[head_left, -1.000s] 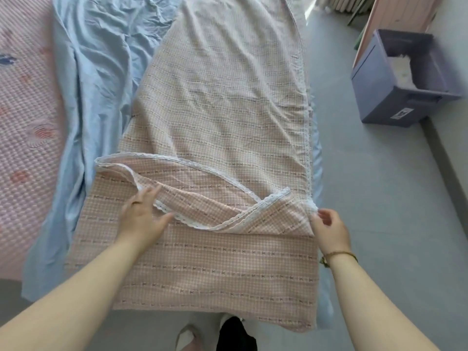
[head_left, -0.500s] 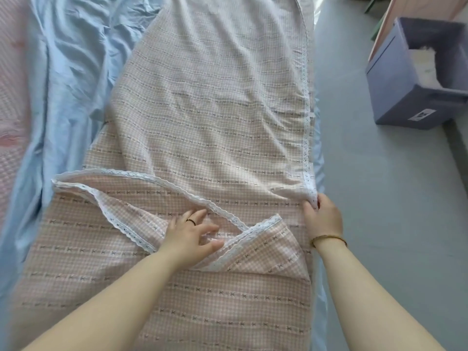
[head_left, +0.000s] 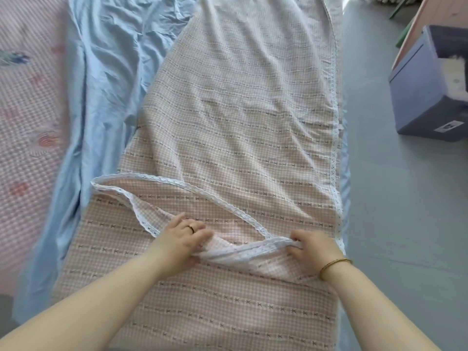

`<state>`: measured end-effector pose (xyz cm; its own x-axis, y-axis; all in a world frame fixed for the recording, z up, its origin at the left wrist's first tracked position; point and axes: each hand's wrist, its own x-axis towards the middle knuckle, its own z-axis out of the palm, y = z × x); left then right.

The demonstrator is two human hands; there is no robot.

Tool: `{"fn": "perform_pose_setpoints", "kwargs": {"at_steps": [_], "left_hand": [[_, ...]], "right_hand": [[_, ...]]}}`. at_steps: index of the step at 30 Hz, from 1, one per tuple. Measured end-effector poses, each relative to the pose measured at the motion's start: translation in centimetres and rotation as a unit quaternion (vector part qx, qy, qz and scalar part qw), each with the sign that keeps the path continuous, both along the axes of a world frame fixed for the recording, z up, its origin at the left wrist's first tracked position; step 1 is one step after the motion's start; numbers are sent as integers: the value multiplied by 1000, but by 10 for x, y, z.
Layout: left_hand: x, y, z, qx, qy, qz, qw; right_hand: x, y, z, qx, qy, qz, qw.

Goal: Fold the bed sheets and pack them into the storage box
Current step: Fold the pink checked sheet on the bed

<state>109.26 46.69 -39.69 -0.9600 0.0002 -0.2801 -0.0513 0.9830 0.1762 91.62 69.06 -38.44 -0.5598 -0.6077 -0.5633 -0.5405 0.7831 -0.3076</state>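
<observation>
Pink sheet point(head_left: 240, 110) lies long and flat on the bed point(head_left: 25, 117). It is on top of a blue sheet point(head_left: 109, 59) that pokes out on the left side. The pink one looks folded into a long strip, so it is narrow enough to fold up end to end. Its near end is flipped back, and the lace edge point(head_left: 177, 182) makes a loop across the cloth.

The left grip point(head_left: 182, 245) has its fingers curled round a bunched bit of that lace edge. The right grip point(head_left: 314, 252) pinches the same edge a little way to the right. Both are closed tight on the cloth, with the lace pulled between them. I think they hold it at two spots so the edge goes straight and the corners can line up for the next fold.

The box point(head_left: 417, 97) sits open on the floor point(head_left: 405, 224), well apart from the bed on the right. Something white point(head_left: 455, 77) is inside it. It is likely put there so a folded sheet can go straight in. No sheet looks ready for that yet. The blue one is crumpled. The cloth is thin and floppy, so it could bunch up if one side slips free.
</observation>
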Motion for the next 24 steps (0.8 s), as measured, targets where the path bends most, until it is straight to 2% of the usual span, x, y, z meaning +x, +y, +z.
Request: {"fn": "perform_pose_setpoints", "kwargs": {"at_steps": [2,4,6,8,9,12,13,15,17,24], "left_hand": [[-2,-18,2,6,73,42,996],[-11,-37,7,24,126,144,981],[-21,-58,12,50,158,285,944],[-26,-80,14,83,152,385,907],[-28,-92,14,109,154,430,883],[-26,-128,11,138,151,554,807],[-24,-139,8,137,127,586,788],[-20,-157,2,155,72,631,757],[-17,-166,-3,183,42,635,749],[-10,-178,-13,155,24,592,791]], "right_hand": [[-19,10,8,-75,-52,-140,986],[-38,22,12,-135,-38,-244,960],[-44,27,9,-87,-8,-277,957],[-39,24,-3,-2,59,-267,962],[-31,16,-3,1,108,-245,963],[-6,-18,-6,-124,216,-121,961],[2,-33,-6,-137,216,-71,964],[17,-63,-6,-90,117,-28,989],[25,-81,-17,-51,88,4,995],[37,-102,-26,-62,77,-3,995]]}}
